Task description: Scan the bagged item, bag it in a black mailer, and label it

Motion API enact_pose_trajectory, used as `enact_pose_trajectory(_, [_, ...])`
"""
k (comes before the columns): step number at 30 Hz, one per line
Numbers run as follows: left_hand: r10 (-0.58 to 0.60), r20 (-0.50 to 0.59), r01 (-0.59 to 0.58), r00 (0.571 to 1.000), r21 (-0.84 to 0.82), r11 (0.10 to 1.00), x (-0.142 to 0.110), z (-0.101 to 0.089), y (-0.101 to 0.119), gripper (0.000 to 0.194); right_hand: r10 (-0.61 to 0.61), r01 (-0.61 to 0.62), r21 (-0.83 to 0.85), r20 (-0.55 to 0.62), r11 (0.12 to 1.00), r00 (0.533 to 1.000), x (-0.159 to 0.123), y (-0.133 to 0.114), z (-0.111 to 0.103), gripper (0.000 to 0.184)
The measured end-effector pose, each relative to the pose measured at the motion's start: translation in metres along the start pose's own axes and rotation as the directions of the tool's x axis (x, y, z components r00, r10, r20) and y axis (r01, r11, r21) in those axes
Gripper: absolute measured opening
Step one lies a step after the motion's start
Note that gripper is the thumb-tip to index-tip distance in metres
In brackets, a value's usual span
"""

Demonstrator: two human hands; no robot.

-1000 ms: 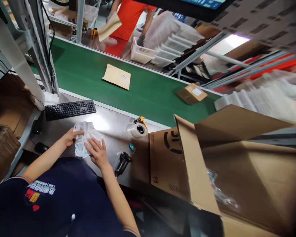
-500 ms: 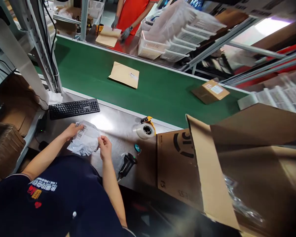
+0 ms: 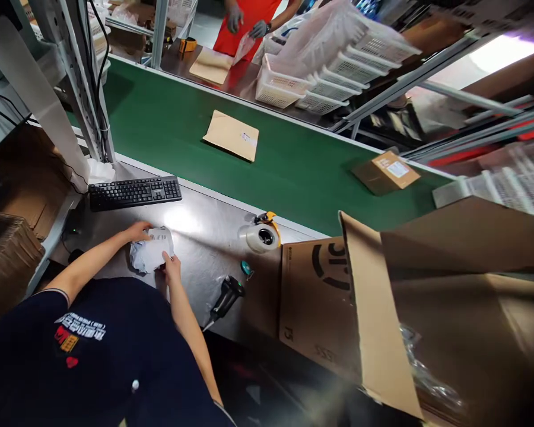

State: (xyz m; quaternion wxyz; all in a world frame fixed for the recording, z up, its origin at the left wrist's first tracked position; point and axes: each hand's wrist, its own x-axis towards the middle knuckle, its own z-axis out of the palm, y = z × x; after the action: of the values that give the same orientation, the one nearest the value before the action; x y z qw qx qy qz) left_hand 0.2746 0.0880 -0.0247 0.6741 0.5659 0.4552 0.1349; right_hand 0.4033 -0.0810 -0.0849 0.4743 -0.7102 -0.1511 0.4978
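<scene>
Between my two hands is a crumpled white plastic mailer bag with a barcode label on its upper face. My left hand grips its upper left edge, fingers partly hidden by the bag. At the lower right edge my right hand pinches the bag, thumb on top and fingers underneath. A black keyboard lies just beyond the bag. To the right of my right hand, a black barcode scanner rests on the metal table.
A tape dispenser and a small teal item sit beside a large open cardboard box. On the green conveyor belt lie a padded envelope and a small carton. Across it, a gloved co-worker stands near stacked white baskets.
The bag has turned in my hands, its barcode now toward the upper right. My right hand has moved left and slightly down. The co-worker has lifted a clear plastic piece.
</scene>
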Motion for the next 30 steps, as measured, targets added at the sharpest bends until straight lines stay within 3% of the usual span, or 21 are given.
enact_pose_trajectory(2, [0.080, -0.069, -0.073, 0.994, 0.099, 0.992, 0.000, 0.010, -0.007, 0.012, 0.013, -0.015, -0.073, -0.024, 0.997, 1.000, 0.002, 0.011, 0.005, 0.052])
enact_pose_trajectory(4, [0.151, -0.064, -0.137, 0.986, 0.186, 0.973, -0.012, 0.024, -0.021, 0.016, -0.007, -0.003, -0.162, -0.058, 0.987, 0.998, -0.001, 0.021, 0.000, 0.055])
enact_pose_trajectory(6, [0.216, 0.049, -0.218, 0.975, 0.380, 0.899, -0.029, 0.039, -0.041, 0.031, -0.091, 0.059, -0.262, -0.111, 0.963, 0.990, -0.006, 0.028, -0.013, 0.061])
enact_pose_trajectory(8, [0.223, 0.198, -0.298, 0.955, 0.590, 0.750, -0.045, 0.051, -0.064, 0.049, -0.235, 0.173, -0.357, -0.138, 0.918, 0.962, -0.009, 0.030, -0.024, 0.068])
enact_pose_trajectory(10, [0.195, 0.277, -0.336, 0.941, 0.697, 0.633, -0.052, 0.057, -0.080, 0.059, -0.374, 0.315, -0.459, -0.040, 0.831, 0.927, -0.007, 0.029, -0.028, 0.069])
enact_pose_trajectory(13, [0.188, 0.248, -0.307, 0.950, 0.646, 0.699, -0.048, 0.056, -0.088, 0.055, -0.354, 0.440, -0.647, 0.268, 0.622, 0.896, 0.001, 0.030, -0.019, 0.069])
enact_pose_trajectory(14, [0.192, 0.234, -0.299, 0.953, 0.625, 0.721, -0.045, 0.055, -0.087, 0.056, -0.314, 0.456, -0.703, 0.333, 0.545, 0.889, 0.004, 0.031, -0.014, 0.069])
enact_pose_trajectory(16, [0.205, 0.216, -0.295, 0.955, 0.611, 0.734, -0.038, 0.053, -0.083, 0.068, -0.280, 0.449, -0.773, 0.356, 0.448, 0.892, 0.007, 0.037, -0.007, 0.069])
enact_pose_trajectory(21, [0.138, 0.213, -0.254, 0.967, 0.803, 0.539, -0.028, 0.058, -0.084, 0.107, -0.353, 0.448, -0.779, 0.309, 0.439, 0.883, 0.018, 0.050, -0.016, 0.066])
enact_pose_trajectory(24, [0.240, 0.229, -0.321, 0.943, 0.813, 0.486, -0.028, 0.050, -0.095, 0.114, -0.420, 0.428, -0.774, 0.231, 0.467, 0.877, 0.027, 0.052, -0.028, 0.065])
enact_pose_trajectory(26, [0.331, 0.140, -0.304, 0.933, 0.798, 0.521, -0.039, 0.034, -0.107, 0.108, -0.499, 0.498, -0.728, 0.245, 0.472, 0.831, 0.025, 0.053, -0.026, 0.062])
enact_pose_trajectory(28, [0.419, -0.075, -0.196, 0.905, 0.799, 0.568, -0.062, 0.014, -0.125, 0.092, -0.530, 0.619, -0.623, 0.356, 0.479, 0.769, 0.015, 0.058, -0.008, 0.057])
enact_pose_trajectory(29, [0.468, -0.198, -0.133, 0.861, 0.801, 0.584, -0.075, 0.002, -0.136, 0.086, -0.518, 0.663, -0.558, 0.421, 0.500, 0.745, 0.009, 0.061, 0.008, 0.054])
enact_pose_trajectory(30, [0.524, -0.316, -0.072, 0.791, 0.802, 0.593, -0.089, -0.009, -0.149, 0.084, -0.494, 0.688, -0.498, 0.478, 0.528, 0.726, 0.003, 0.065, 0.026, 0.052])
